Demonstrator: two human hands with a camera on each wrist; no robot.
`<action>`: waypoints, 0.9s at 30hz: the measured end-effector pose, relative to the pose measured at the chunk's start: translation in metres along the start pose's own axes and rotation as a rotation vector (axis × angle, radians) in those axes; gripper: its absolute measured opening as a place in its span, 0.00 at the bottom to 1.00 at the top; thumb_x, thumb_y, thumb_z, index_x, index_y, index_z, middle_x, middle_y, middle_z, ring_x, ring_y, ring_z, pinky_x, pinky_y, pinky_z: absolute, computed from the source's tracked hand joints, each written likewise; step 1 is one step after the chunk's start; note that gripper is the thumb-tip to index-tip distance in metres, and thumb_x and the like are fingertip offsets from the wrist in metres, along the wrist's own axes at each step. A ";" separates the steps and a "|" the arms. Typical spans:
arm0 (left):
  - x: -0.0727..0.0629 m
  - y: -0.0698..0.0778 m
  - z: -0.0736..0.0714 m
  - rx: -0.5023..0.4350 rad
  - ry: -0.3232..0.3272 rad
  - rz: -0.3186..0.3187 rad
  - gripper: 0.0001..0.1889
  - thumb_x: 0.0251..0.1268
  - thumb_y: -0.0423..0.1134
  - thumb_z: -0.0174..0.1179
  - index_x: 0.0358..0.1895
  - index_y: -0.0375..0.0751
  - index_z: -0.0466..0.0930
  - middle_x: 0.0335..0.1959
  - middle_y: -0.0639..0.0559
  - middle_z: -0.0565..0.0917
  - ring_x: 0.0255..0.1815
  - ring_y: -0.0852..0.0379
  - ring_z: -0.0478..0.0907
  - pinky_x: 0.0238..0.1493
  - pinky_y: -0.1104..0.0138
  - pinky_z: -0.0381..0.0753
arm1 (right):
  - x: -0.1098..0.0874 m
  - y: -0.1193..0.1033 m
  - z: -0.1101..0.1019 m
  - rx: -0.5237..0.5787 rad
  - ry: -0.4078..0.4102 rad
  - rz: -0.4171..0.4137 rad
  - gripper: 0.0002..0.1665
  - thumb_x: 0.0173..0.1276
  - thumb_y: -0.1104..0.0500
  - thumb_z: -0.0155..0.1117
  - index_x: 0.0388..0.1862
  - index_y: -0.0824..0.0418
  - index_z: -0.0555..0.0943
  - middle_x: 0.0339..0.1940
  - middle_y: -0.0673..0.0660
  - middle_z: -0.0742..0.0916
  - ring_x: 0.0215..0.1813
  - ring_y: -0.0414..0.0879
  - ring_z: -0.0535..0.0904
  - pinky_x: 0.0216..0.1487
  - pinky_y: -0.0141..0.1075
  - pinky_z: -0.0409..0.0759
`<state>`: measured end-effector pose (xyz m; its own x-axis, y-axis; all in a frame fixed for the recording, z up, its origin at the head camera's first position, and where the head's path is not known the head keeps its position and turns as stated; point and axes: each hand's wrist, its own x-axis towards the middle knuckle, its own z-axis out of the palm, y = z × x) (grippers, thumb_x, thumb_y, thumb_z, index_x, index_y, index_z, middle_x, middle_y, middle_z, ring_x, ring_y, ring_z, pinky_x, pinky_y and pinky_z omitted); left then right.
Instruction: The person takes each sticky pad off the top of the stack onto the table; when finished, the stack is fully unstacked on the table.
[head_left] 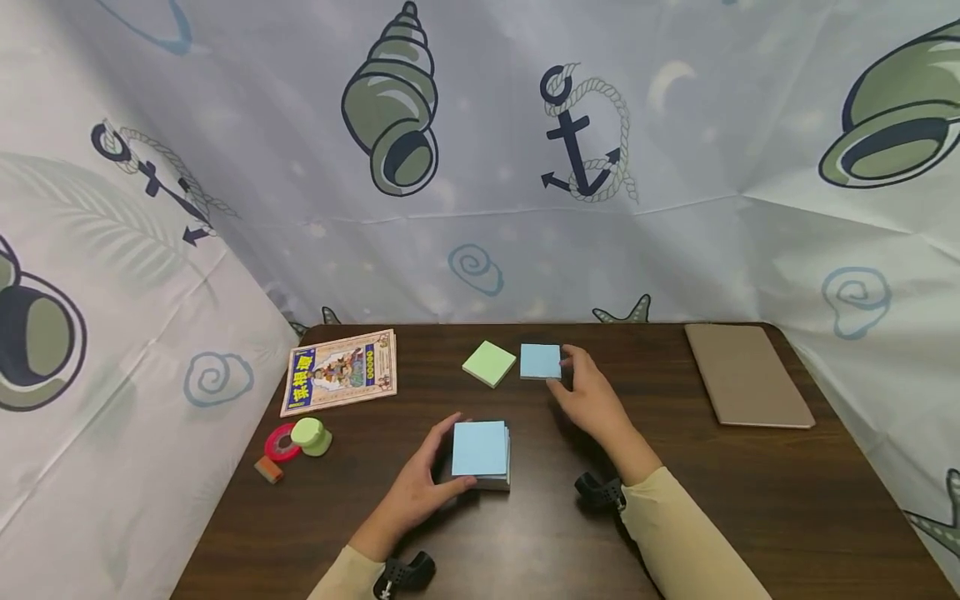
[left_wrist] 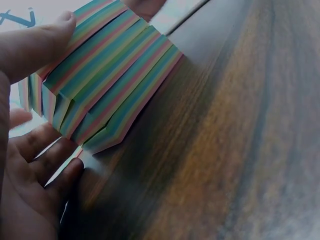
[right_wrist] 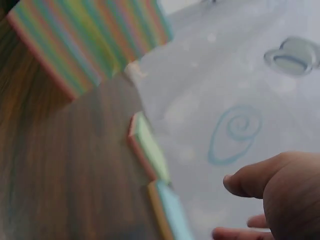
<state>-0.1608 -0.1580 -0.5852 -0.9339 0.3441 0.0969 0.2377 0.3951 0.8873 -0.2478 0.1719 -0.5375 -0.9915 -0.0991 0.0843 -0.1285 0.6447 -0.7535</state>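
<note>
A tall stack of sticky notes, light blue on top with multicoloured striped sides, stands near the table's middle. My left hand holds it, thumb at the front and fingers along the left side; the left wrist view shows the thumb against the striped side. Farther back lies a thin blue sticky note pad. At its right edge is my right hand, thumb and forefinger spread; in the right wrist view they look apart from the pad. A green pad lies just left of the blue one.
At the left are an illustrated booklet, a red tape roll, a light green round item and a small orange block. A grey-brown board lies at the right. A patterned curtain hangs behind the table.
</note>
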 end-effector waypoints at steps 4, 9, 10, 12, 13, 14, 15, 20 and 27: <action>-0.009 -0.003 0.001 0.005 0.005 -0.059 0.54 0.64 0.52 0.81 0.88 0.57 0.56 0.82 0.49 0.73 0.82 0.48 0.69 0.84 0.56 0.66 | -0.014 -0.025 -0.002 0.038 -0.031 0.003 0.47 0.82 0.48 0.66 0.88 0.60 0.54 0.58 0.56 0.87 0.56 0.52 0.88 0.55 0.52 0.85; -0.013 -0.006 0.002 -0.023 -0.007 -0.106 0.55 0.63 0.52 0.81 0.88 0.57 0.55 0.83 0.49 0.71 0.84 0.48 0.67 0.85 0.61 0.63 | -0.033 -0.057 -0.004 0.059 -0.103 -0.052 0.44 0.82 0.48 0.67 0.87 0.55 0.58 0.52 0.48 0.87 0.48 0.42 0.87 0.50 0.44 0.84; -0.012 -0.007 0.002 -0.027 -0.007 -0.109 0.55 0.63 0.52 0.81 0.88 0.57 0.55 0.83 0.49 0.71 0.84 0.49 0.66 0.85 0.61 0.63 | -0.036 -0.063 -0.004 0.060 -0.117 -0.071 0.43 0.81 0.48 0.68 0.87 0.54 0.60 0.53 0.48 0.88 0.48 0.41 0.87 0.50 0.43 0.84; -0.011 -0.006 0.002 -0.027 -0.003 -0.113 0.55 0.63 0.51 0.81 0.89 0.58 0.55 0.83 0.49 0.71 0.84 0.49 0.67 0.85 0.58 0.63 | -0.042 -0.074 -0.005 0.066 -0.142 -0.104 0.41 0.81 0.48 0.69 0.85 0.52 0.63 0.53 0.47 0.88 0.48 0.40 0.86 0.49 0.42 0.84; -0.010 -0.005 0.002 -0.028 -0.003 -0.118 0.55 0.63 0.51 0.81 0.89 0.58 0.55 0.83 0.49 0.72 0.84 0.50 0.66 0.85 0.56 0.63 | -0.045 -0.079 -0.006 0.068 -0.153 -0.117 0.40 0.81 0.48 0.69 0.84 0.52 0.65 0.54 0.48 0.88 0.47 0.40 0.86 0.49 0.42 0.84; -0.009 -0.005 0.002 -0.022 -0.005 -0.120 0.55 0.63 0.51 0.81 0.89 0.57 0.55 0.83 0.49 0.72 0.84 0.50 0.66 0.85 0.54 0.62 | -0.048 -0.083 -0.006 0.060 -0.163 -0.132 0.38 0.80 0.48 0.70 0.83 0.51 0.67 0.54 0.49 0.88 0.47 0.40 0.85 0.49 0.42 0.84; -0.008 -0.004 0.002 -0.014 -0.004 -0.114 0.54 0.64 0.52 0.80 0.89 0.57 0.56 0.83 0.48 0.72 0.84 0.49 0.66 0.85 0.50 0.62 | -0.051 -0.086 -0.005 0.044 -0.173 -0.152 0.37 0.80 0.47 0.70 0.82 0.51 0.68 0.55 0.50 0.87 0.46 0.40 0.84 0.48 0.41 0.83; -0.004 -0.001 0.003 -0.018 -0.009 -0.095 0.52 0.65 0.51 0.80 0.88 0.54 0.58 0.82 0.50 0.72 0.84 0.48 0.66 0.84 0.47 0.63 | -0.061 -0.100 -0.003 -0.061 -0.235 -0.228 0.39 0.78 0.42 0.72 0.79 0.53 0.71 0.53 0.52 0.85 0.39 0.39 0.79 0.42 0.36 0.79; 0.002 0.000 0.002 -0.047 -0.006 -0.052 0.53 0.67 0.49 0.79 0.89 0.53 0.54 0.80 0.48 0.74 0.81 0.50 0.70 0.81 0.65 0.65 | -0.063 -0.104 0.006 -0.167 -0.336 -0.216 0.55 0.70 0.31 0.75 0.84 0.57 0.66 0.55 0.53 0.84 0.39 0.39 0.79 0.40 0.37 0.80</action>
<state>-0.1622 -0.1553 -0.5859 -0.9430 0.3295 0.0479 0.1765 0.3725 0.9111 -0.1718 0.1064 -0.4681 -0.8833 -0.4687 -0.0094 -0.3611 0.6930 -0.6240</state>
